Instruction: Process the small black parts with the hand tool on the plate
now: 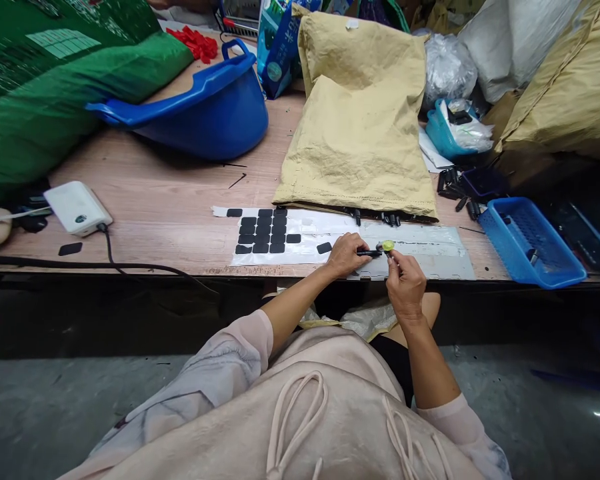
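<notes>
My left hand (pixel 347 255) is closed on a slim black piece (pixel 370 253) that points to the right, low over a grey board (pixel 445 250) at the table edge. My right hand (pixel 406 285) pinches a small tool with a round yellow-green part (pixel 388 246), touching or very near the black piece's end. What kind of tool it is cannot be made out. Left of my hands lies a white backing sheet (pixel 307 253) with rows of rounded black stickers (pixel 263 231); a single sticker (pixel 325 248) sits close to my left hand.
Behind the board, a tan sack (pixel 360 147) lies with small black parts (pixel 393 219) at its mouth. To the right stands a blue basket (pixel 535 243). A large blue basin (pixel 195 110), a white device (pixel 79 208) and a black cable (pixel 145 265) are on the left.
</notes>
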The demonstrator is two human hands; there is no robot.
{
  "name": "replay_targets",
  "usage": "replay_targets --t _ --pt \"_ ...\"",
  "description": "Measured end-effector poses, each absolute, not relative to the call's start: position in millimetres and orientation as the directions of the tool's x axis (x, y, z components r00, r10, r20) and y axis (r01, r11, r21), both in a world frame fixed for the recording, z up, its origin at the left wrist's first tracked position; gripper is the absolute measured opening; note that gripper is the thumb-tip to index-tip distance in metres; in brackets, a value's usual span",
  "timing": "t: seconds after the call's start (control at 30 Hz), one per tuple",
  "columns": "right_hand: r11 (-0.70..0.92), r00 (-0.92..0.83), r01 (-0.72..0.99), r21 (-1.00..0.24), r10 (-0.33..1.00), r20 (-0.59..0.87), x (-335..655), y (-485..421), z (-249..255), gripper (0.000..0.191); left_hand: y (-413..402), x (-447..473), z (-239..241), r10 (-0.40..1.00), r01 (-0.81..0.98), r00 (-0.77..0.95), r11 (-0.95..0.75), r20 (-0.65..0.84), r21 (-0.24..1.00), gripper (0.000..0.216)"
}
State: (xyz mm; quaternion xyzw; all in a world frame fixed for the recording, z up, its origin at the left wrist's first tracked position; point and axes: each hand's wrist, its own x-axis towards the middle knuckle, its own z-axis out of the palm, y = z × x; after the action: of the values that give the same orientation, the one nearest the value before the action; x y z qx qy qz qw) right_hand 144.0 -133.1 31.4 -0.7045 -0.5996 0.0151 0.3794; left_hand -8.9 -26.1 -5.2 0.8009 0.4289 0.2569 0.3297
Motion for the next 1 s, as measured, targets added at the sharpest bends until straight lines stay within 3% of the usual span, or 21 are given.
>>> replay_targets --t 0.2,0.53,1.0 --pt "-0.038 0.325 0.833 -0.552 0.841 0.433 158.7 -129.1 27.9 0.031 -27.1 -8.6 -5.5 0.853 0.515 0.503 -0.425 0.138 0.744 0.012" --pt "-0.364 0.506 0.842 -0.399 0.789 0.349 234.8 -92.0 5.1 0.034 -29.7 -9.7 -2.8 0.861 0.527 0.496 -0.399 0.11 0.751 0.019" --pt "-0.527 0.618 0.783 -0.331 0.721 0.315 226.8 -65.7 0.6 0.033 -26.0 -10.8 -6.2 0.86 0.526 0.5 -0.399 0.106 0.751 0.012"
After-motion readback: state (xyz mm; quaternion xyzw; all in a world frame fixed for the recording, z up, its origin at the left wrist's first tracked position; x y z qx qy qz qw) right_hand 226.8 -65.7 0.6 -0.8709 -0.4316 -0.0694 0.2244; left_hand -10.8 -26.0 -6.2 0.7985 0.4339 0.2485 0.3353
